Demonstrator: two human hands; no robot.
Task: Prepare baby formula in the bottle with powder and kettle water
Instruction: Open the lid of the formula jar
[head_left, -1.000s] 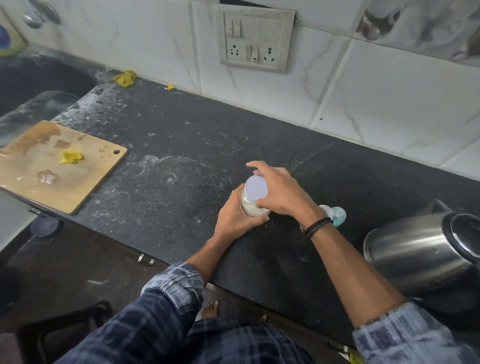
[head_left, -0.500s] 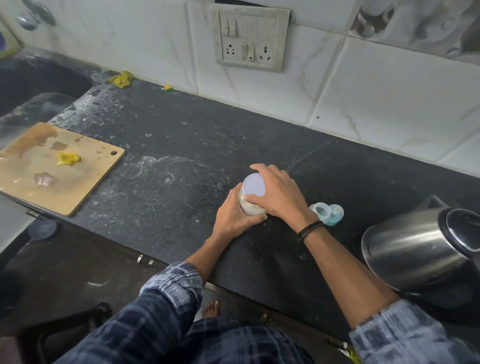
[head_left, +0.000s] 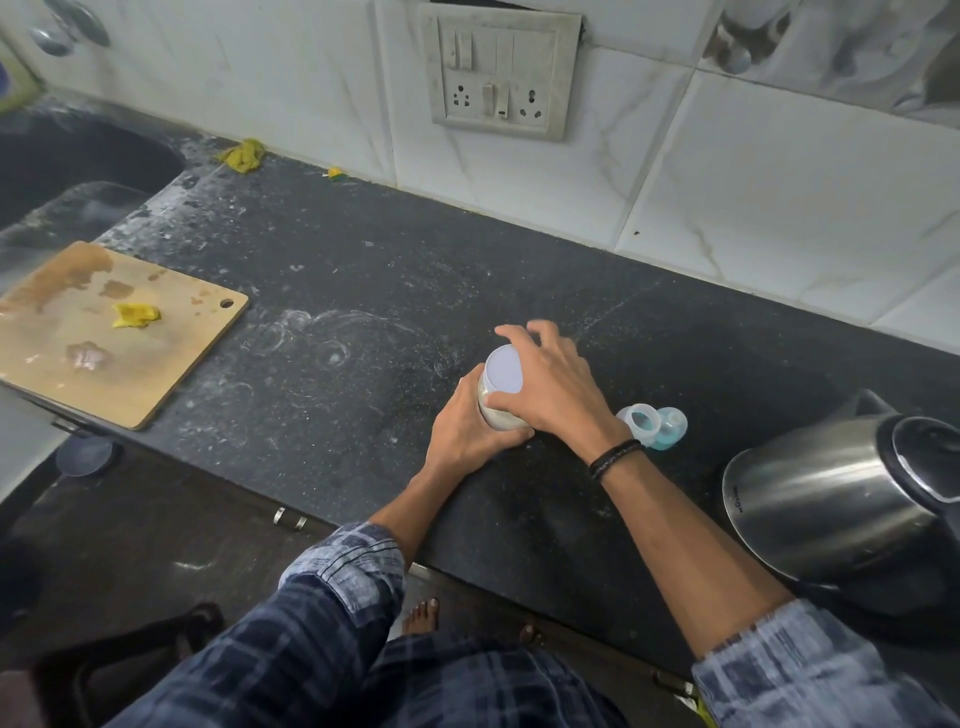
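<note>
While the dark speckled tabletop (head_left: 363, 291) carried every item, a steel kettle (head_left: 831, 499) lay tilted at its right edge and a wooden cutting board (head_left: 124, 332) at its left. Left hand (head_left: 467, 431) wrapped the powder jar (head_left: 501, 400) body near centre; right hand (head_left: 550, 384) gripped its white lid (head_left: 503, 375). Just right of the jar lay the baby bottle (head_left: 652, 426), on its side.

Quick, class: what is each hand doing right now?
Left hand: closed around the jar of powder.
Right hand: gripping the jar's white lid.
</note>
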